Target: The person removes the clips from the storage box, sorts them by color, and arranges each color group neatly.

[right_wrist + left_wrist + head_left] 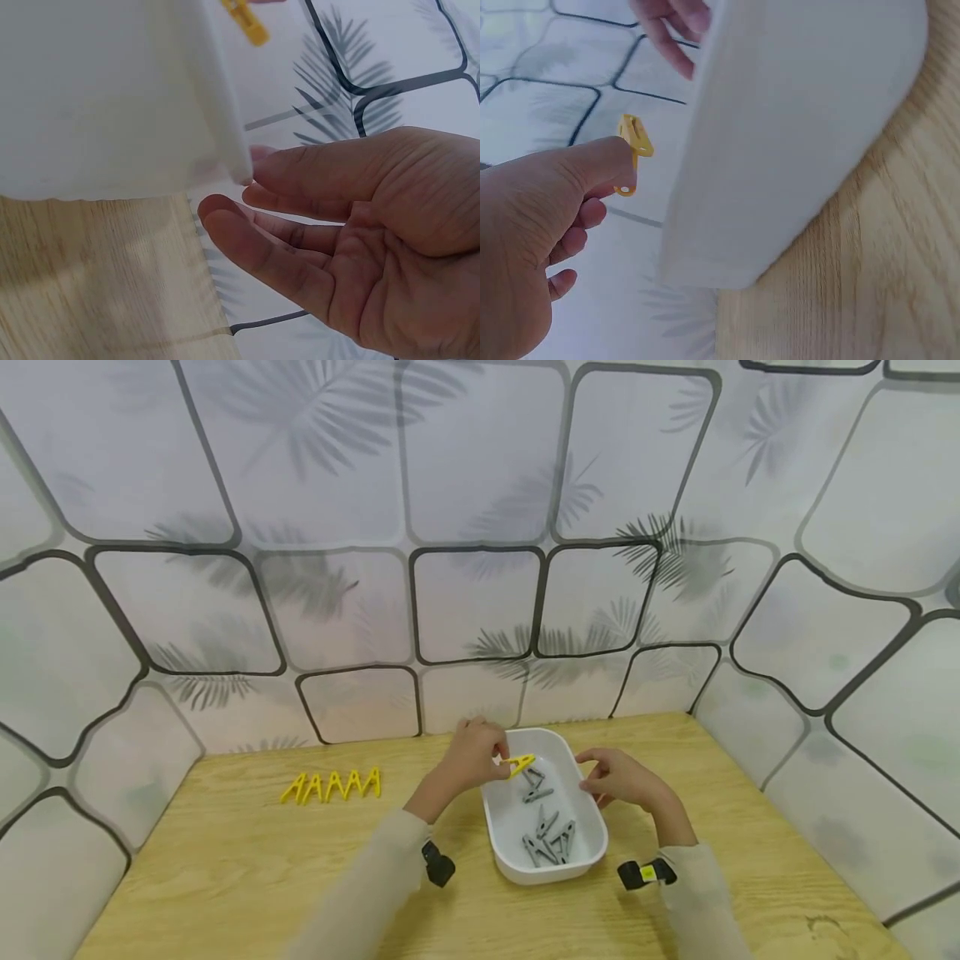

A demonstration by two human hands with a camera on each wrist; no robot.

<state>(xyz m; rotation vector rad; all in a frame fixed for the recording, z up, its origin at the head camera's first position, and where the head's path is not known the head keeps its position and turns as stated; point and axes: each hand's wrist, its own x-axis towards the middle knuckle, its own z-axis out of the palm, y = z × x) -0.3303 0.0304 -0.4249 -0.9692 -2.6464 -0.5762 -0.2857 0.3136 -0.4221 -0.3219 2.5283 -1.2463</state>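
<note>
The left hand [474, 757] is pinching a yellow clothespin [521, 764] above a white plastic tub [551, 876] holding gray clothespins [550, 823]. The right hand [621, 777] is touching the tub's right rim; whether it is gripping, I cannot tell.

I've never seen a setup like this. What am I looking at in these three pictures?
There is no machine here, just a person's two bare hands. The wide picture comes from a camera worn on the head, looking forward and down. The other two come from cameras worn on the left and right wrists, so they look tilted.

On the wooden table stands a white plastic tub with gray clothespins scattered inside. To its left is a row of yellow clothespins.

The left hand pinches one yellow clothespin, seemingly above the tub. The right hand is at the tub's right rim, fingers loosely bent.
</note>
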